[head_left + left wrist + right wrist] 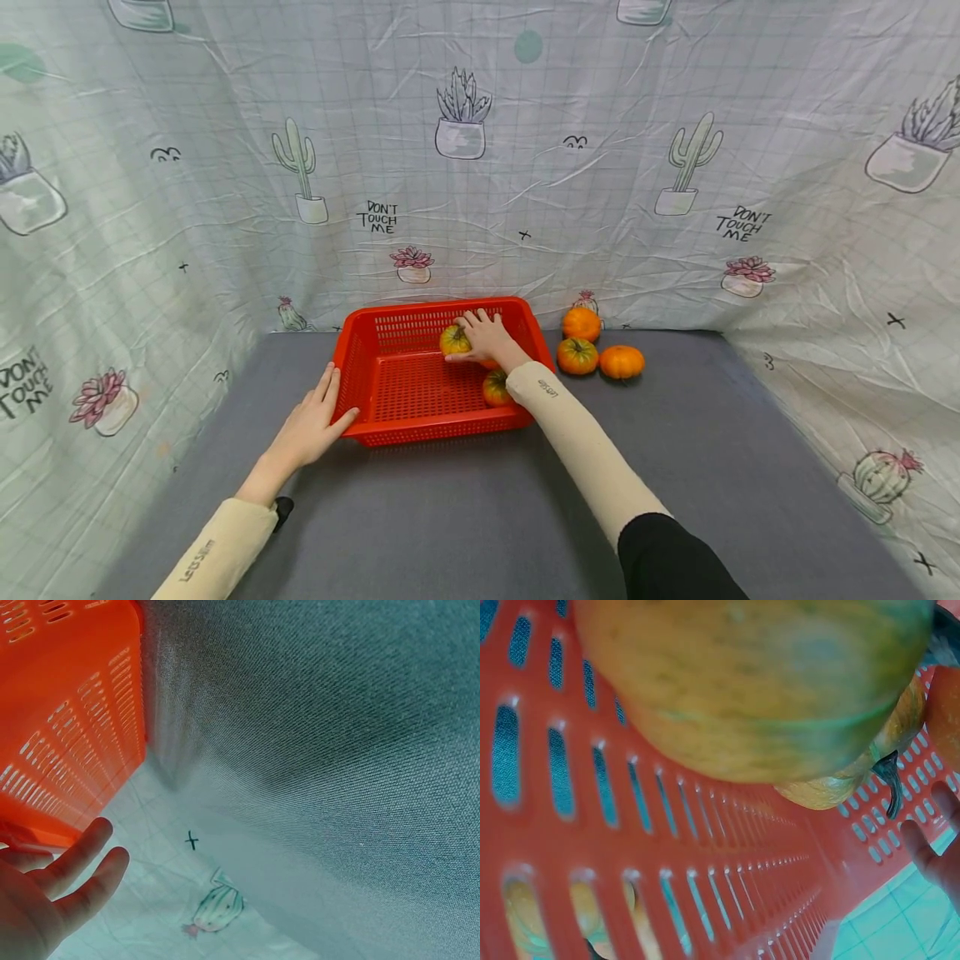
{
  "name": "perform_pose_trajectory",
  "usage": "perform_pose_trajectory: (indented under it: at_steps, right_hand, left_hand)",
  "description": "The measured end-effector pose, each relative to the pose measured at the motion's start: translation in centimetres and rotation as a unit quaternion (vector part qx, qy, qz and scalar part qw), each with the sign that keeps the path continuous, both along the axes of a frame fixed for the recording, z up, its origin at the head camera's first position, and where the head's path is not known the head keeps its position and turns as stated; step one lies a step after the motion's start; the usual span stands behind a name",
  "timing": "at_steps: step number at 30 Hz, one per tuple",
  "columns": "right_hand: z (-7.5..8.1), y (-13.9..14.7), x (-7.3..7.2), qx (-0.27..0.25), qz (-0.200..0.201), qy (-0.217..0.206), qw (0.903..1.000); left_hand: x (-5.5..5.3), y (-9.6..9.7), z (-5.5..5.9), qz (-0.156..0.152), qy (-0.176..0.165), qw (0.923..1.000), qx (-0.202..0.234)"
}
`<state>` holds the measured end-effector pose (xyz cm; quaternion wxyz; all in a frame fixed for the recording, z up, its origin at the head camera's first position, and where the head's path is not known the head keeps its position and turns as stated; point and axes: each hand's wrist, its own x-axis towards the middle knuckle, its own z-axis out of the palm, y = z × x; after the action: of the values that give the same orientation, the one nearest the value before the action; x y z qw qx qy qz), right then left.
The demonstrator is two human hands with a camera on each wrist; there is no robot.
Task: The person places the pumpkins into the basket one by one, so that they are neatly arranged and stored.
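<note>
A red perforated plastic basket (420, 429) stands on the grey tabletop. My left hand (313, 423) rests against its front left corner, fingers extended along the outer side and thumb across the rim. Inside the basket my right hand (491, 340) is spread beside a small yellow-green pumpkin (452, 340), whose dark stem shows in the right wrist view. Another greenish pumpkin (495, 390) lies near the basket's right front, partly behind my sleeve. A sliver of an orange pumpkin (489, 364) appears under my right hand. In the right wrist view the fingers (937, 859) look loose and apart from the pumpkins.
Right of the basket, on the table, sit an orange pumpkin (581, 324), a green-and-orange pumpkin (577, 356) and another orange pumpkin (622, 362). A printed cloth (525, 167) with cactus drawings hangs behind the table and along both sides.
</note>
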<state>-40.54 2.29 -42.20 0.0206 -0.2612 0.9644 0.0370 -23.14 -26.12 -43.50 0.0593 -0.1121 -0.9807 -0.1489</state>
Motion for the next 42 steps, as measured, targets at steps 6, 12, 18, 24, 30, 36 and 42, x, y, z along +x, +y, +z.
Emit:
perform_pose_trajectory:
  at_steps: [6, 12, 18, 24, 30, 36, 42]
  right_hand:
    - [0.1, -0.1, -0.1, -0.027, 0.014, -0.002, 0.9995]
    - [-1.1, -0.3, -1.9, -0.036, 0.027, -0.011, 0.9989]
    - [-0.3, -0.4, -1.1, -0.010, 0.029, -0.018, 0.9994]
    - [0.0, -0.3, -0.3, 0.030, 0.042, 0.002, 0.9986]
    - [0.2, -0.2, 0.0, 0.037, 0.052, -0.002, 0.9980]
    - [0.1, -0.6, 0.1, 0.036, 0.082, 0.005, 0.9960]
    - [0.0, -1.1, 0.4, 0.078, 0.130, 0.039, 0.9877]
  left_hand:
    - [0.1, 0.1, 0.0, 0.004, -0.004, 1.0000, 0.001]
    - [0.1, 0.1, -0.1, 0.007, -0.004, 1.0000, 0.000]
    - [0.1, 0.1, 0.0, 0.006, -0.006, 1.0000, 0.001]
    - [0.1, 0.2, 0.1, 0.006, -0.008, 0.9999, 0.003]
    - [0.1, 0.2, 0.1, 0.007, -0.008, 0.9999, 0.000]
    - [0.0, 0.1, 0.1, 0.003, -0.008, 1.0000, 0.002]
    - [0.0, -0.1, -0.1, -0.003, -0.005, 1.0000, 0.004]
